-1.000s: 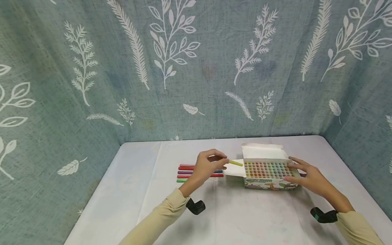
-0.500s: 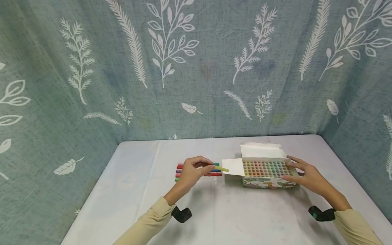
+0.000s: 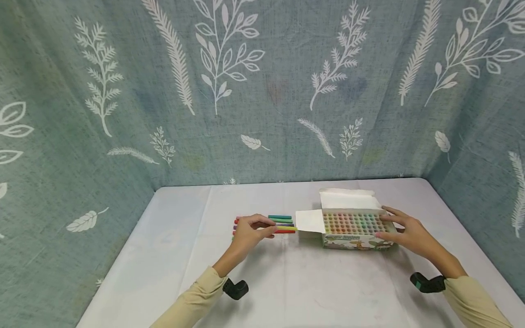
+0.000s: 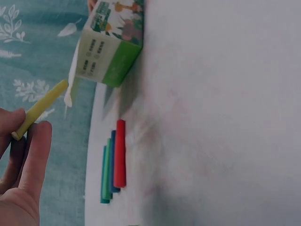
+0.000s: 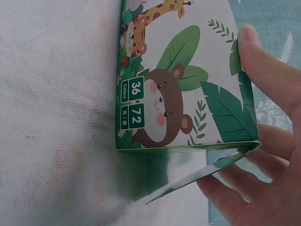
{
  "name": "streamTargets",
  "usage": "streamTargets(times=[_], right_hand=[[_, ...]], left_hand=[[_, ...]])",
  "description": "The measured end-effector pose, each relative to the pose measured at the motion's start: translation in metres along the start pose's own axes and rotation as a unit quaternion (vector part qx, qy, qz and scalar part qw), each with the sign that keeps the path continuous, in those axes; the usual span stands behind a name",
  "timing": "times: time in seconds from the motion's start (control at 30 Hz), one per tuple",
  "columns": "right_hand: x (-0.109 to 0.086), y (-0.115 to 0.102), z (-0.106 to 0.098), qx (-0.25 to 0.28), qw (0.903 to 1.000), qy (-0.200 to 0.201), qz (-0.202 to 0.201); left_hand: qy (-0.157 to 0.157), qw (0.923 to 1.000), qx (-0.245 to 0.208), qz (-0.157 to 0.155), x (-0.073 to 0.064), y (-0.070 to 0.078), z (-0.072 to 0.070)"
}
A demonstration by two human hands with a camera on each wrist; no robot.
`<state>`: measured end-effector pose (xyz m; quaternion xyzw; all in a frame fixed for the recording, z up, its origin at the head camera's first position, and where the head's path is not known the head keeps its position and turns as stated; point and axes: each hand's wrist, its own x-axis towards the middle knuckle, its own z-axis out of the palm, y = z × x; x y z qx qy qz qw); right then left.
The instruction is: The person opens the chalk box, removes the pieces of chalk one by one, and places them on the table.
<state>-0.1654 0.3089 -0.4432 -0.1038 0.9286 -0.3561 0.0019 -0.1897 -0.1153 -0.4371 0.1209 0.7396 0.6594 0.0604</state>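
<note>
My left hand (image 3: 248,234) pinches a yellow chalk stick (image 4: 41,108) between thumb and fingers. In the head view it hovers over chalk sticks laid in rows on the table. A red chalk stick (image 4: 121,155) lies nearest, beside blue, green and teal ones; the hand covers part of the left-hand row. My right hand (image 3: 410,230) grips the right end of an animal-print chalk box (image 3: 357,241). Its thumb (image 5: 263,63) lies along the top front edge, while the other fingers reach round the end and behind a flap. Many round chalk ends show inside the box.
A white lid flap (image 3: 348,199) stands raised at the back of the box. Its left side flap (image 3: 309,221) sticks out towards the chalk rows. Behind the white-covered table (image 3: 336,291) hangs a leaf-patterned curtain (image 3: 287,91).
My left hand has carried the yellow chalk stick leftwards from beside the box and lower, over the laid-out sticks. My right hand keeps its grip on the box.
</note>
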Motion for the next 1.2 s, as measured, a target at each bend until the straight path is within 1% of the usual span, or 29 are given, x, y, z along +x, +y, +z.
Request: streamTargets(times=[0.1, 0.27, 0.4, 0.47, 0.53, 0.6, 0.67, 0.73, 0.8, 0.9, 0.97, 1.07, 1.17, 1.2], right_hand=[[0.0, 0.0, 0.0, -0.001, 1.0, -0.001, 0.0], [-0.001, -0.001, -0.001, 0.001, 1.0, 0.001, -0.003], [-0.001, -0.001, -0.002, 0.002, 1.0, -0.001, -0.004], [-0.002, -0.001, -0.002, 0.003, 1.0, -0.001, -0.005], [-0.003, -0.001, -0.002, 0.004, 1.0, -0.003, -0.005], [-0.004, 0.0, -0.002, 0.008, 0.9999, -0.003, -0.006], [-0.004, 0.0, -0.001, 0.012, 0.9999, -0.004, -0.006], [-0.005, 0.001, -0.001, 0.016, 0.9998, -0.005, -0.005], [-0.005, 0.002, 0.0, 0.021, 0.9998, -0.005, -0.003], [-0.006, 0.004, 0.001, 0.027, 0.9996, -0.003, 0.001], [-0.007, 0.005, 0.001, 0.03, 0.9995, 0.0, 0.004], [-0.008, 0.004, 0.002, 0.027, 0.9996, 0.007, 0.002], [-0.01, 0.002, 0.002, 0.016, 0.9998, 0.01, -0.005], [-0.011, 0.0, 0.001, 0.01, 0.9998, 0.012, -0.008]], left_hand=[[0.0, 1.0, 0.008, 0.0, 0.001, -0.007, -0.002], [0.015, 0.9991, 0.04, -0.002, 0.004, -0.02, -0.004], [0.022, 0.9964, 0.081, 0.008, 0.007, -0.031, -0.004], [0.023, 0.9935, 0.111, 0.013, 0.009, -0.037, -0.003], [0.026, 0.9891, 0.144, 0.016, 0.011, -0.042, -0.001], [0.026, 0.9825, 0.183, 0.017, 0.012, -0.046, 0.001], [0.019, 0.9763, 0.214, 0.03, 0.012, -0.049, 0.002], [0.008, 0.9704, 0.237, 0.047, 0.012, -0.051, 0.004], [-0.003, 0.962, 0.263, 0.072, 0.012, -0.052, 0.007], [-0.017, 0.9457, 0.308, 0.103, 0.014, -0.052, 0.01], [-0.024, 0.9314, 0.343, 0.121, 0.016, -0.051, 0.012], [-0.035, 0.914, 0.384, 0.126, 0.019, -0.049, 0.013], [-0.047, 0.903, 0.41, 0.119, 0.02, -0.044, 0.012], [-0.05, 0.9014, 0.414, 0.115, 0.019, -0.042, 0.011]])
